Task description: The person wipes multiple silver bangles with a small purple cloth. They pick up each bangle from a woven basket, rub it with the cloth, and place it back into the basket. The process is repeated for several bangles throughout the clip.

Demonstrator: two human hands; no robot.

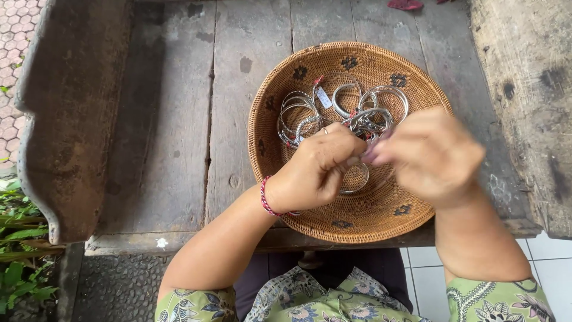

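A round woven basket [280, 89] sits on a worn wooden bench and holds several silver bangles [333, 107], some with small white tags. My left hand [313, 170], with a red cord bracelet at the wrist and a ring on one finger, is closed over the basket's middle and pinches a silver bangle [356, 179] that hangs below its fingers. My right hand [432, 155] is blurred, fingers bunched, meeting the left hand's fingertips at the same bangle or a small tag on it; which one I cannot tell.
The weathered wooden bench [173, 119] has raised arms at the left [71, 113] and right [530, 89]. White floor tiles [551, 262] show bottom right, green plants [18, 256] bottom left. A red object [405, 5] lies at the top edge.
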